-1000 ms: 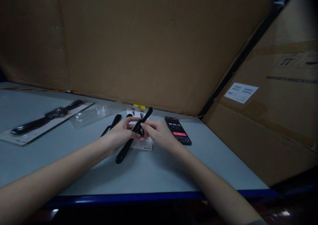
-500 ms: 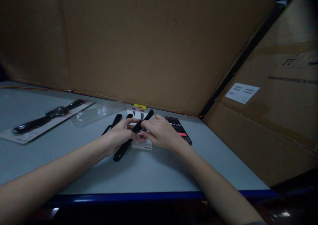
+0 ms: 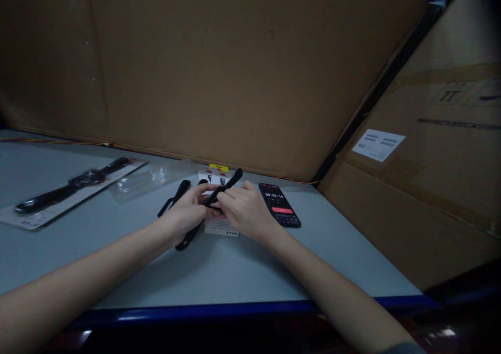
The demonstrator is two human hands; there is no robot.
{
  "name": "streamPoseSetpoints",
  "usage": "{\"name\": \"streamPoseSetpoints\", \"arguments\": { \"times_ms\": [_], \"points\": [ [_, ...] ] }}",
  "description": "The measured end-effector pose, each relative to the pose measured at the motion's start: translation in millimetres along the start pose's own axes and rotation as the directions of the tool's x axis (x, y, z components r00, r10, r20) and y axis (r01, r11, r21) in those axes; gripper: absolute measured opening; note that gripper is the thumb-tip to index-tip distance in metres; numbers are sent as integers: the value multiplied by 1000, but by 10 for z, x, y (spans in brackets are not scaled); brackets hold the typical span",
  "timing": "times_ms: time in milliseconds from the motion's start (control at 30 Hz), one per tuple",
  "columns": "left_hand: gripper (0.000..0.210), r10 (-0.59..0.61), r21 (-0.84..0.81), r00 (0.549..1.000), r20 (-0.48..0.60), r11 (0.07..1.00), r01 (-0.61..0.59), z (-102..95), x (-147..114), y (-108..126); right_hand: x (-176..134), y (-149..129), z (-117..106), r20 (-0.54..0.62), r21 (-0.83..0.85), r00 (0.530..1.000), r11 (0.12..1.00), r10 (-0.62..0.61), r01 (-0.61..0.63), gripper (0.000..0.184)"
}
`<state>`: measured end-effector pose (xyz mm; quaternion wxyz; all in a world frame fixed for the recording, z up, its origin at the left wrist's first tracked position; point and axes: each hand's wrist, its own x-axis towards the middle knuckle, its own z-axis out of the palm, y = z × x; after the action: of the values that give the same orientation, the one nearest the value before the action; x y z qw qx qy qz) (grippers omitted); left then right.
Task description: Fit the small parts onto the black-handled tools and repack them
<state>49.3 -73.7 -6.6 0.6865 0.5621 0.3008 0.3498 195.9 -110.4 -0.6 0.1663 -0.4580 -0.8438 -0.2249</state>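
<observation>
steadiness seems why my left hand [image 3: 187,209] clamps the black tool [image 3: 224,188] mid-frame, my right hand [image 3: 248,208] pinching fingers onto it.

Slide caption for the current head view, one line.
Left hand and right hand hold a black two-handled tool over a printed card, beside a smartphone showing 00:02:14.

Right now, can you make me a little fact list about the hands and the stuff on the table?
Left hand: holding a black tool
Right hand: fingers at the tool's middle, grip partly hidden
Phone: right of the hands, timer showing 00:02:14
White card: partly hidden by the hands
Clear plastic: left of the hands
Wrapped pack: far left, black thing inside
</observation>
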Motion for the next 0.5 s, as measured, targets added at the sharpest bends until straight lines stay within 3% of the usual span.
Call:
{"name": "streamPoseSetpoints", "arguments": {
  "times_ms": [100, 167, 267, 433, 500],
  "points": [
    [59, -24, -18, 1000, -15, 1000, 24, 19, -27, 50, -21, 84, -27, -51, 209, 993, 973, 109, -96, 23],
    [59, -14, -49, 999, 33, 999, 16, 19, -39, 75, -42, 165, -45, -92, 420, 962, 886, 256, -195, 26],
    [51, 13, -76, 989, 145, 997, -1, 0, -43, 88, -53, 254, -37, -72, 694, 873, 653, 482, -303, 28],
    [48, -6, -88, 975, 224, 996, 27, -26, -31, 78, -5, 280, 57, 129, 894, 827, 297, 547, -336, 31],
    [49, -10, -93, 973, 232, 995, 33, -31, -23, 71, 11, 294, 86, 166, 921, 782, 189, 600, -340, 33]
  ]
}}
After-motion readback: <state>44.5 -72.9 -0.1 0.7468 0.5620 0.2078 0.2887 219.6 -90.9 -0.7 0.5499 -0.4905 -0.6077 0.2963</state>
